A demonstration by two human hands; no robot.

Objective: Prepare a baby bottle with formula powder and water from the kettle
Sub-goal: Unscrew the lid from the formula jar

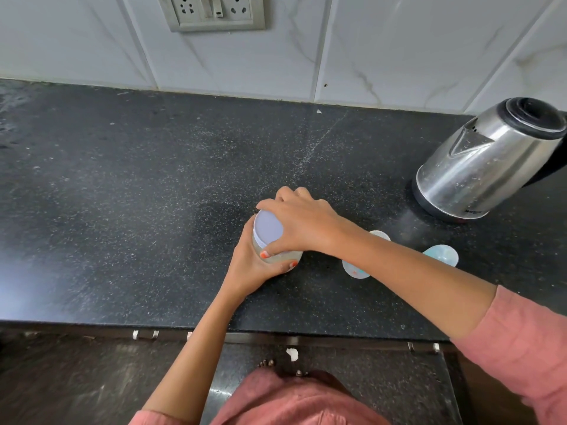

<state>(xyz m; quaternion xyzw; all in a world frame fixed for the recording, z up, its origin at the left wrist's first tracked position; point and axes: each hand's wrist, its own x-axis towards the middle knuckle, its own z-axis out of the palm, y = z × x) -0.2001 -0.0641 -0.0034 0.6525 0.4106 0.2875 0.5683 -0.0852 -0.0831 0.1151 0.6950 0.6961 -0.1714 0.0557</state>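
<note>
A clear formula jar point(283, 257) with a pale lilac lid point(267, 226) stands on the black counter near its middle. My left hand point(250, 265) wraps the jar's body from the near side. My right hand point(302, 223) lies over the lid, fingers gripping its rim. The baby bottle point(352, 268) stands just right of the jar, largely hidden under my right forearm. A small pale blue bottle cap point(441, 255) lies further right. The steel kettle point(484, 161) sits on its base at the right.
The black speckled counter point(138, 194) runs left to right, with its front edge near me. A white tiled wall with a socket plate point(214, 12) is behind. Drawer fronts and the floor are below.
</note>
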